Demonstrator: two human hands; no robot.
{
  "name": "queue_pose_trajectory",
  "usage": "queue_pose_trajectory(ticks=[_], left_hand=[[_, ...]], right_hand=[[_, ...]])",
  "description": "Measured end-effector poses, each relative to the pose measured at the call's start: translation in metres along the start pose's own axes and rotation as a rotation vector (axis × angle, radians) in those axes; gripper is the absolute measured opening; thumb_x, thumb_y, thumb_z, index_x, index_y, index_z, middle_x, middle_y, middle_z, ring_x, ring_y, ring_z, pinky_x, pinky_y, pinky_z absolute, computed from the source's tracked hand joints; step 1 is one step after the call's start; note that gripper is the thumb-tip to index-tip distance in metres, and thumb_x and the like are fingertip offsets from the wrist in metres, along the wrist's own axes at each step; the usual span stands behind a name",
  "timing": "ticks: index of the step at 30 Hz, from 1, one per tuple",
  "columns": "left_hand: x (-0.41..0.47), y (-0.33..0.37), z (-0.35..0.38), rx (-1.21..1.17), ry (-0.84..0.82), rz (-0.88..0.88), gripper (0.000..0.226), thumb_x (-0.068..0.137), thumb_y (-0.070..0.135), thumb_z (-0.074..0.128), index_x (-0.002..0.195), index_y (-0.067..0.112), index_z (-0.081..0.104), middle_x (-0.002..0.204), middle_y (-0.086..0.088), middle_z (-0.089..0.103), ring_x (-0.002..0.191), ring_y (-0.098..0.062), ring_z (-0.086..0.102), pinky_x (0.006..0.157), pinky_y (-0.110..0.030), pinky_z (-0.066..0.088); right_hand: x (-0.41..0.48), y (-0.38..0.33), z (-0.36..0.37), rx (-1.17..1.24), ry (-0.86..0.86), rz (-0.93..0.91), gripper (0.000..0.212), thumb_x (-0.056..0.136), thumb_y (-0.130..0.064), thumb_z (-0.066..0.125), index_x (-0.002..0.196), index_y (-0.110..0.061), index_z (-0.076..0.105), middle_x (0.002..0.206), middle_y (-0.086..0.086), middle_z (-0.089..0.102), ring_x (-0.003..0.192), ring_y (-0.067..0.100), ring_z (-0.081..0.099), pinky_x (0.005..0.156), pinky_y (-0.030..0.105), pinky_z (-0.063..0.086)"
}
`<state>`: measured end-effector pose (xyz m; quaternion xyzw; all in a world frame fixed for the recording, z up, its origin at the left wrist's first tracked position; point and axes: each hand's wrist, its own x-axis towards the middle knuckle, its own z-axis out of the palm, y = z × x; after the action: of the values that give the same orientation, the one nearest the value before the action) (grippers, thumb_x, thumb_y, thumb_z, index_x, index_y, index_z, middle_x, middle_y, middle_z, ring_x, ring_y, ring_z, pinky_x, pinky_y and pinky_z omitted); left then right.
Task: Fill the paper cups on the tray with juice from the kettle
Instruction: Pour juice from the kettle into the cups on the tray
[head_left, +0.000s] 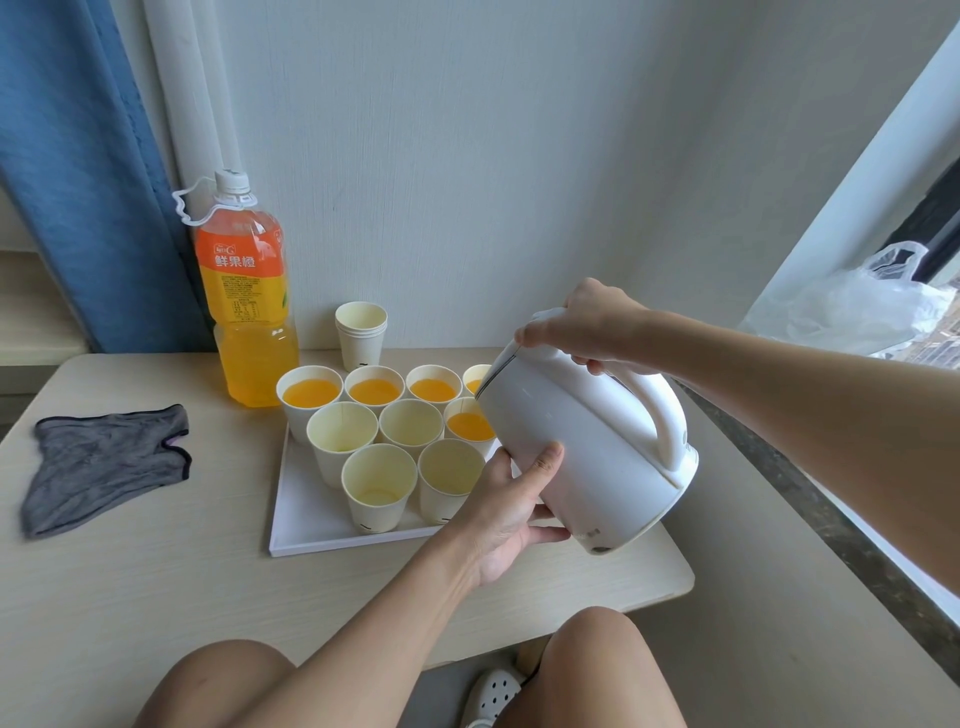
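A white kettle (582, 441) hangs tilted to the left over the right side of the white tray (306, 525). My right hand (582, 322) grips its handle from above. My left hand (511, 512) supports the kettle's lower body from below. Its spout is over a paper cup (469, 425) that holds orange juice. The back row of cups (374, 391) has juice in it. Several nearer cups (379, 480) hold no juice. The kettle hides the rightmost cups in part.
A large orange juice bottle (247, 312) stands behind the tray at the left. A stack of spare paper cups (361, 332) is by the wall. A grey cloth (104, 462) lies on the table's left. A plastic bag (862, 306) sits on the sill.
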<state>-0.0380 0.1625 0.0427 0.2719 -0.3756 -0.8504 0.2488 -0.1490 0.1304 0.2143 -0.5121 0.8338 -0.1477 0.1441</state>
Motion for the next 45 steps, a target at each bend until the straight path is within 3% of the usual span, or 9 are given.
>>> queue_pose_trajectory(ticks=[9,14,20,30,45], left_hand=[[-0.001,0.001,-0.001,0.018,-0.004,0.014,0.066,0.078,0.046,0.073,0.135,0.022,0.050,0.136,-0.008,0.063,0.119,-0.040,0.065,0.091,-0.057,0.058],[0.000,0.000,-0.002,0.059,0.013,0.049,0.057,0.085,0.044,0.073,0.135,0.026,0.050,0.134,-0.005,0.066,0.119,-0.038,0.067,0.101,-0.064,0.052],[-0.003,0.004,-0.002,0.169,0.035,0.135,0.063,0.078,0.051,0.072,0.134,0.028,0.051,0.130,-0.005,0.070,0.113,-0.034,0.072,0.095,-0.054,0.057],[-0.008,0.011,-0.012,0.211,0.094,0.191,0.067,0.080,0.057,0.080,0.134,0.027,0.052,0.120,-0.003,0.075,0.106,-0.027,0.075,0.094,-0.056,0.059],[-0.031,0.020,-0.024,0.129,0.150,0.240,0.063,0.082,0.049,0.072,0.135,0.021,0.051,0.128,-0.002,0.070,0.107,-0.024,0.075,0.091,-0.052,0.062]], right_hand=[[-0.001,-0.003,0.000,0.001,0.005,-0.002,0.039,0.076,-0.043,0.071,0.068,-0.009,0.052,0.056,0.007,0.053,0.045,0.022,0.046,0.049,0.023,0.038],[-0.006,-0.001,-0.003,0.002,0.031,0.008,0.042,0.077,-0.046,0.070,0.069,-0.009,0.051,0.056,0.007,0.054,0.045,0.022,0.047,0.049,0.024,0.038],[-0.013,0.005,-0.009,0.049,0.078,-0.015,0.041,0.077,-0.047,0.070,0.074,-0.008,0.057,0.056,0.005,0.054,0.045,0.021,0.050,0.048,0.023,0.039],[-0.017,-0.008,-0.009,0.060,0.085,-0.078,0.040,0.074,-0.048,0.069,0.070,-0.011,0.054,0.056,0.005,0.052,0.043,0.021,0.049,0.050,0.025,0.039],[-0.019,-0.052,0.001,-0.027,0.022,-0.177,0.041,0.075,-0.048,0.070,0.066,-0.014,0.048,0.060,0.006,0.054,0.047,0.022,0.051,0.054,0.025,0.040]])
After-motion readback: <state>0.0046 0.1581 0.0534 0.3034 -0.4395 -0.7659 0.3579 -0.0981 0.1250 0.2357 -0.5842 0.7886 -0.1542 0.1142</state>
